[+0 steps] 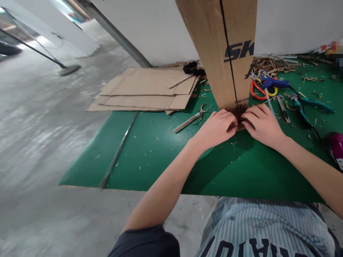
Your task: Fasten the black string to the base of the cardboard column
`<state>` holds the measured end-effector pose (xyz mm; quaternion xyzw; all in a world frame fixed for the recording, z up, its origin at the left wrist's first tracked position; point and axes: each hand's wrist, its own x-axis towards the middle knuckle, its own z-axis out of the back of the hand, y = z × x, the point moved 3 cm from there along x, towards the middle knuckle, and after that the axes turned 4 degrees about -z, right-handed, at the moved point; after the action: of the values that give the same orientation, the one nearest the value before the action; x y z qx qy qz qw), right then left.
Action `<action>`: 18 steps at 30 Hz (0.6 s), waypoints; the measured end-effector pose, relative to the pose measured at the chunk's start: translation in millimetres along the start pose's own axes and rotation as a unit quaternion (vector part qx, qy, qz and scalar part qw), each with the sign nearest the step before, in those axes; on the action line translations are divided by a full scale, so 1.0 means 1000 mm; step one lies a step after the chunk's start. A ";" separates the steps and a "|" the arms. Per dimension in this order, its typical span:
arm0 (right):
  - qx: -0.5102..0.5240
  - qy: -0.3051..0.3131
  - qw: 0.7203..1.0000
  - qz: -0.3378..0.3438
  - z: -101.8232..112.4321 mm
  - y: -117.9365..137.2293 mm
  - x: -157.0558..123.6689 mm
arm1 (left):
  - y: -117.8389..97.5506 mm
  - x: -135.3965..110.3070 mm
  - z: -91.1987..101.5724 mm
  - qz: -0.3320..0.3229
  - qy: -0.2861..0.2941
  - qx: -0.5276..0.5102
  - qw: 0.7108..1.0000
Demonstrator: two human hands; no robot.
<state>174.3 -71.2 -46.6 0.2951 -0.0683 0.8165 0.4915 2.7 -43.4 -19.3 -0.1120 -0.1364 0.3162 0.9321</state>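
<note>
A tall strip of brown corrugated cardboard stands up from the green work mat, with a black line down its middle and dark blue print on it. My left hand and my right hand grip its lower end from both sides, fingertips nearly meeting at a dark seam. A blue glue gun and orange-handled scissors lie just beyond my right hand. A craft knife lies to the left of my left hand, out of reach of my fingers.
Flattened cardboard sheets overhang the mat's far left. Wood shavings are heaped at the back. Teal pliers, a utility knife, a magenta object and a long metal ruler lie on the mat. Concrete floor surrounds it.
</note>
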 end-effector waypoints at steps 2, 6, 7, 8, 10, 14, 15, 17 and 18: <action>-0.002 -0.002 1.000 0.000 0.000 0.000 0.000 | -0.001 0.000 0.001 -0.004 0.005 0.012 1.000; -0.004 -0.013 1.000 0.008 0.002 0.001 0.000 | -0.001 0.000 -0.001 -0.012 0.014 0.025 1.000; -0.005 -0.017 1.000 0.012 0.003 0.002 0.000 | 0.000 0.000 -0.001 -0.013 0.013 0.029 0.999; -0.008 -0.021 1.000 0.019 0.005 0.003 -0.001 | 0.000 0.000 -0.002 -0.013 0.011 0.034 0.999; -0.025 -0.029 0.998 0.040 0.009 0.007 -0.002 | 0.001 0.000 -0.004 -0.011 0.003 0.045 0.999; -0.064 -0.039 0.995 0.062 0.012 0.014 -0.002 | 0.000 -0.001 -0.006 0.011 -0.012 0.033 0.999; -0.065 -0.037 0.996 0.054 0.011 0.015 -0.002 | 0.000 -0.002 -0.006 0.021 -0.020 0.012 1.000; -0.058 -0.024 0.998 0.029 0.008 0.015 -0.001 | -0.001 -0.002 -0.003 0.041 -0.036 -0.050 0.997; -0.051 -0.017 0.998 0.016 0.006 0.014 0.000 | -0.002 -0.002 -0.002 0.048 -0.039 -0.081 0.995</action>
<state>164.9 -81.1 -39.2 0.2823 -0.1232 0.8147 0.4913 2.6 -46.7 -20.9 -0.1817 -0.1920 0.3527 0.8976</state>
